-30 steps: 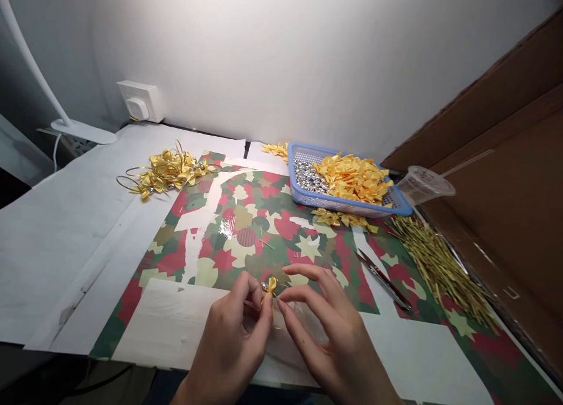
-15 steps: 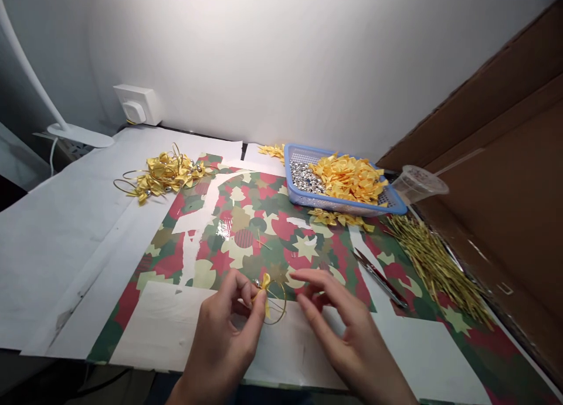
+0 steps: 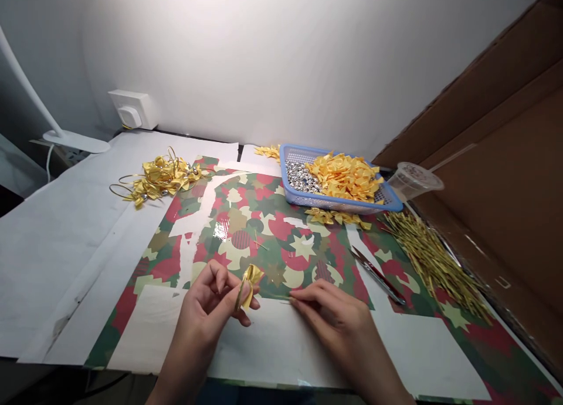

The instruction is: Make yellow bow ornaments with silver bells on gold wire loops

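Between the thumb and fingers of my left hand (image 3: pixel 204 314) is a yellow ribbon bow (image 3: pixel 254 279), turned partly edge-on. A gold wire loop (image 3: pixel 238 297) comes off it beside the thumb. To the right, my right hand (image 3: pixel 341 320) is closed in a pinch just above the white paper. A faint thin strand (image 3: pixel 279 299) shows at its fingertips, apparently gold wire; whether it joins the bow is too blurred to tell. The silver bead seen on the bow before is hidden now.
A blue basket (image 3: pixel 341 203) holds silver beads (image 3: pixel 303 177) and yellow bows (image 3: pixel 349 179). Scissors (image 3: pixel 378 276) and a bundle of gold wires (image 3: pixel 433 264) lie right, near a clear plastic cup (image 3: pixel 416 182). Bows on wire loops (image 3: pixel 160 179) are heaped left. A lamp (image 3: pixel 74 141) stands far left.
My left hand has shifted left and turned, tilting the bow so its loop shows nearly edge-on. The right hand's fingers, apart before, have closed into a pinch.
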Tool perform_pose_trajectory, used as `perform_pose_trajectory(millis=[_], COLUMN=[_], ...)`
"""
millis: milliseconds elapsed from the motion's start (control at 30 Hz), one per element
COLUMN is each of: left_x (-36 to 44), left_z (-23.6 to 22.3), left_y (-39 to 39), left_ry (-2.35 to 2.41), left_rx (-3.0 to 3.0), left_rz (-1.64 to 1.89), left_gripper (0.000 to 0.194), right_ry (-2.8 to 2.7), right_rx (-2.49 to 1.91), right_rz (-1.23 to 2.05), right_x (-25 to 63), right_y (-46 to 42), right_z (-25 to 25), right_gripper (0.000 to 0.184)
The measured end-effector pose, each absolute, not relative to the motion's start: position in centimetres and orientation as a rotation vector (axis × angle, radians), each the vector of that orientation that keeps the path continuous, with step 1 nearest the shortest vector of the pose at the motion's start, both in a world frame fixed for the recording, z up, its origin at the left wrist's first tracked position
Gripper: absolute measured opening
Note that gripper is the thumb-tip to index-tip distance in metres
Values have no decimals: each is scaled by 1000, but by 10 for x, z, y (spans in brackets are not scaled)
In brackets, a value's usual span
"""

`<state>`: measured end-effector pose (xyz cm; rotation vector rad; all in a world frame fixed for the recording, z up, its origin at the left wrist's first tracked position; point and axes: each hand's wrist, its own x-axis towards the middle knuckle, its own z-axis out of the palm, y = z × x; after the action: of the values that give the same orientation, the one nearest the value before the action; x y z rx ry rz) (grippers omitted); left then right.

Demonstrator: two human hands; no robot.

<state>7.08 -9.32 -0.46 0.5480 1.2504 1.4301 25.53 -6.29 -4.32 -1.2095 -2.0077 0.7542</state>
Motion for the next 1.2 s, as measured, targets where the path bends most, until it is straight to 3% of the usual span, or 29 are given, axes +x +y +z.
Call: perform_pose_trajectory(millis=[167, 333, 467, 967, 1200], left_x=[70, 72, 75, 78, 79], left_z=[-2, -2, -6, -5, -7], left_y=[-92, -93, -95, -100, -101], left_ry=[1175, 1186, 1215, 1256, 1286], left_rx=[407, 399, 493, 598, 609], left_rz=[1431, 1408, 1342, 1252, 1260], left_gripper=[36, 18, 17, 18, 19], right_ry=[-1880, -1565, -1112, -1255, -1261], right_rx=[-1319, -1259, -1058, -1231, -1250], right_rz=[766, 1276, 1502, 1047, 1026], right_x=[280, 286, 273, 222, 222], right_y=[-60, -63, -66, -84, -83], right_z=[-22, -4, -8, 5, 0], right_gripper=[14, 10, 14, 8, 7])
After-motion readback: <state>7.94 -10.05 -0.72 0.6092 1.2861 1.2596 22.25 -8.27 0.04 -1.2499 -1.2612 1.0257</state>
